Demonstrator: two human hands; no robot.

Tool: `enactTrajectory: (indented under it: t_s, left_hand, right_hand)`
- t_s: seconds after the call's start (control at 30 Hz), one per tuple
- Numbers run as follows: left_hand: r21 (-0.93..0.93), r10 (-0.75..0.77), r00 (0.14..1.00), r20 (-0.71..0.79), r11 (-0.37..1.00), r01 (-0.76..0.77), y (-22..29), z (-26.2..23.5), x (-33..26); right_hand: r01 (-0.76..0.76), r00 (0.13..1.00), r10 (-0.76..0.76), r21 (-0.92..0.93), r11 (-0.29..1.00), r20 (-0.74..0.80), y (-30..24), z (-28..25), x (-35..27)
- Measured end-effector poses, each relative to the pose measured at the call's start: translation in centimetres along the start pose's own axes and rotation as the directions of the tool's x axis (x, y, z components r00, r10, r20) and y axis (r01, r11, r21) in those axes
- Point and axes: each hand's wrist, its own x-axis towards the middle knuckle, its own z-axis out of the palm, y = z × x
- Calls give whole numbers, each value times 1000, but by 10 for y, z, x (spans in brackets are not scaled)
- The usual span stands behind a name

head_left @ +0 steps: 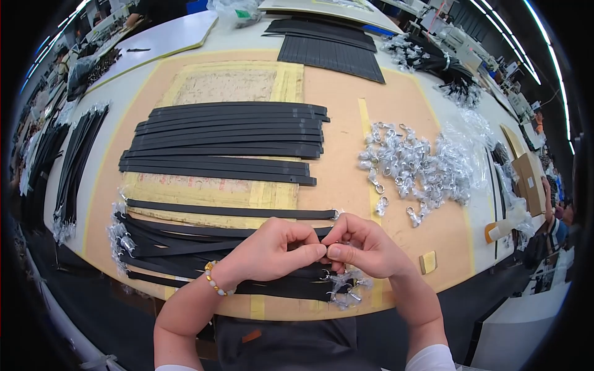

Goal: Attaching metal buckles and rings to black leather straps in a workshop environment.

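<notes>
My left hand (281, 247), with a beaded bracelet (216, 278) at its wrist, and my right hand (369, 249) meet above the near edge of the table. Both are closed in a pinch, thumb tips almost touching. Whatever lies between the fingertips is hidden. Beneath and behind them a loose pile of black straps (179, 247) runs leftward; some strap ends have metal clasps (349, 297) in clear plastic wrap. One black strap (229, 210) lies straight just beyond the hands, with a metal ring (336, 214) at its right end.
A row of flat black straps (223, 136) lies mid-table. Right of it is a heap of plastic-wrapped metal clasps (421, 164). More black strips (334, 59) are stacked at the back. A small yellowish block (428, 263) sits near my right forearm. A cardboard box (529, 185) stands far right.
</notes>
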Motion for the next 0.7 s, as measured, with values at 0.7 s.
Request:
enactTrajectory:
  t_s: [0.7]
  left_hand:
    - [190,114,969,219,969,-157,3,-8,1]
  right_hand:
    - [-60,997,78,-425,903,24,-11,2,1]
